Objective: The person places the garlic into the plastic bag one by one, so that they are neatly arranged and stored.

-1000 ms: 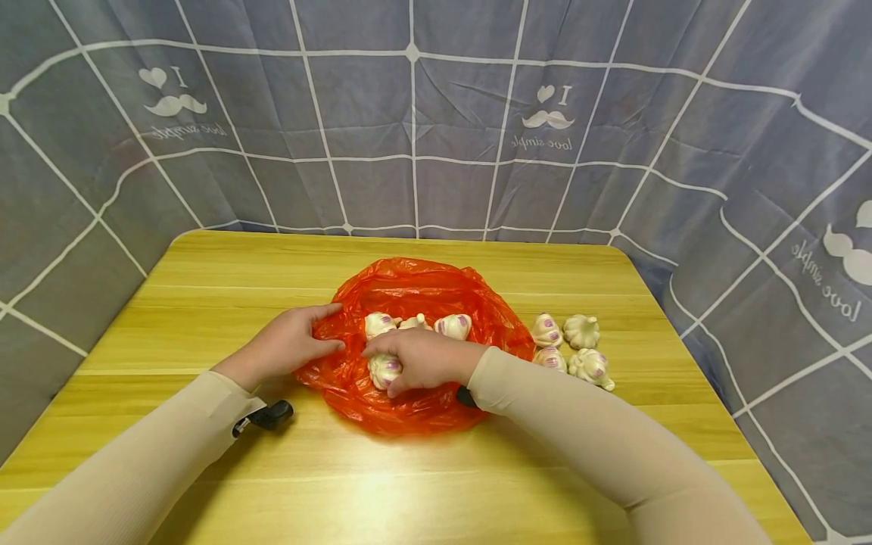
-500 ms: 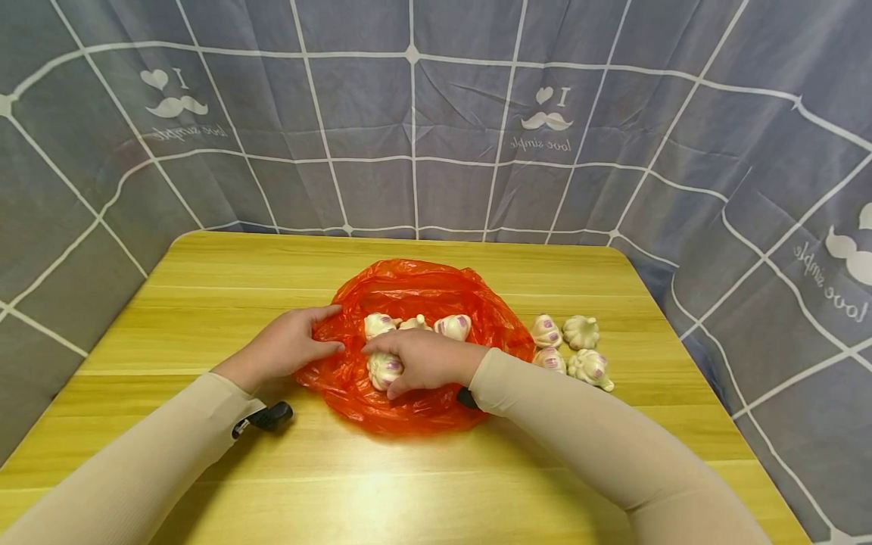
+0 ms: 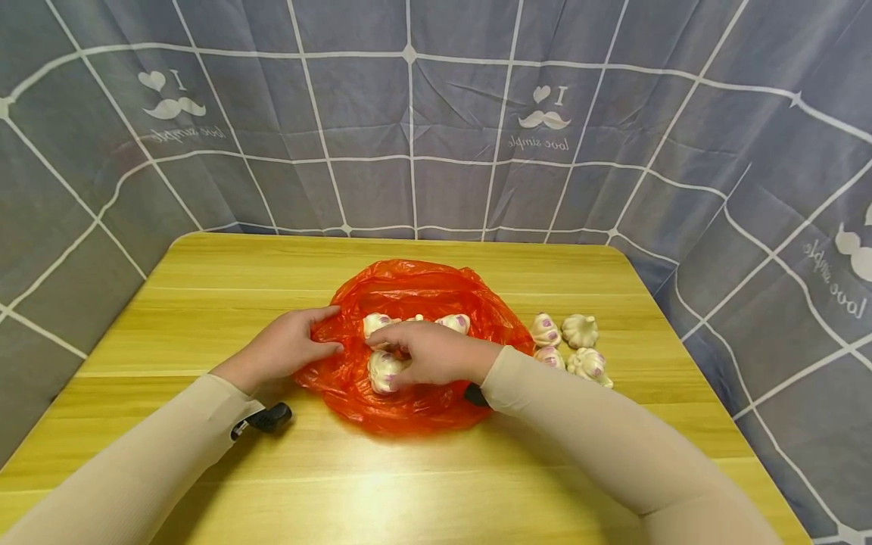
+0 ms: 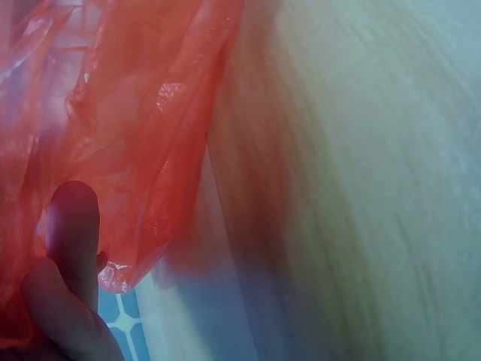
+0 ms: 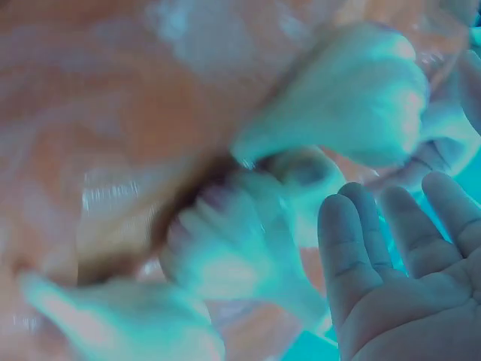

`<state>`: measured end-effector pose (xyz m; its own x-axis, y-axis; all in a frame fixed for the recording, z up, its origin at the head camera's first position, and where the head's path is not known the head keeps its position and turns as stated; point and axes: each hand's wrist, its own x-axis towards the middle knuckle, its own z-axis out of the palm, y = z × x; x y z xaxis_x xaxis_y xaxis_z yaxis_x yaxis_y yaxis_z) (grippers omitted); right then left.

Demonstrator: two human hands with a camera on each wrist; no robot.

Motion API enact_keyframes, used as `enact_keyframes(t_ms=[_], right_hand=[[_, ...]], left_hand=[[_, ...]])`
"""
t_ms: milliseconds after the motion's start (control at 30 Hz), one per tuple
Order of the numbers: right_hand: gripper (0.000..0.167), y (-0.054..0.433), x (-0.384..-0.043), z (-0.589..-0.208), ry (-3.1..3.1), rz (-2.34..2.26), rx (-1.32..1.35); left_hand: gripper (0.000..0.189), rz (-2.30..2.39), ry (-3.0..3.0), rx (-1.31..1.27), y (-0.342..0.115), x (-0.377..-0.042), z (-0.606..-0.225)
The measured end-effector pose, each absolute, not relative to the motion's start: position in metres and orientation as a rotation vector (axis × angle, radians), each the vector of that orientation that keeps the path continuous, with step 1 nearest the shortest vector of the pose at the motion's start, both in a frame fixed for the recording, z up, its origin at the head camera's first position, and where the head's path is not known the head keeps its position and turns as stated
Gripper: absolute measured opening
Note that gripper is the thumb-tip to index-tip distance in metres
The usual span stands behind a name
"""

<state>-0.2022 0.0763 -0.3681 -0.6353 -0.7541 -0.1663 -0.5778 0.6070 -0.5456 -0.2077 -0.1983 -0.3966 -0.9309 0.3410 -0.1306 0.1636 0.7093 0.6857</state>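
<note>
A crumpled red plastic bag [image 3: 422,276] lies spread with its mouth up, several garlic bulbs in it. My left hand [image 3: 289,344] rests against the bag's left side, thumb and forefinger spread apart; in the left wrist view its fingers [image 4: 75,226] lie along the red film. My right hand [image 3: 436,352] is over the bag's inside, its fingertips close to a garlic bulb [image 3: 383,371]. In the right wrist view its fingers [image 5: 346,248] are extended and apart, beside a garlic bulb [image 5: 346,98] and others. Another garlic bulb [image 3: 454,323] sits at the bag's right.
Right of the bag, several more garlic bulbs [image 3: 580,331] are grouped on the wooden table [image 3: 272,492]. A grey checked curtain [image 3: 450,189] hangs behind the table and along its sides. A dark wrist mount [image 3: 269,418] sticks out under the left sleeve.
My right hand has shifted slightly right and its fingers have spread away from the nearest garlic bulb, which stays in the bag. The left hand has hardly moved.
</note>
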Motion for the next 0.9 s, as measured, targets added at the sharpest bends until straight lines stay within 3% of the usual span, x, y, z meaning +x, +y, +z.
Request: enact_keyframes(t_ms=[333, 900], right_hand=[[0.062, 0.122, -0.2, -0.339, 2.557, -0.872, -1.034], [0.067, 0.226, -0.215, -0.326, 2.792, -0.869, -0.637]], left_hand=[[0.078, 1.018, 2.676, 0.39, -0.198, -0.207, -0.396], [0.079, 0.986, 2.696, 0.377, -0.197, -0.207, -0.396]])
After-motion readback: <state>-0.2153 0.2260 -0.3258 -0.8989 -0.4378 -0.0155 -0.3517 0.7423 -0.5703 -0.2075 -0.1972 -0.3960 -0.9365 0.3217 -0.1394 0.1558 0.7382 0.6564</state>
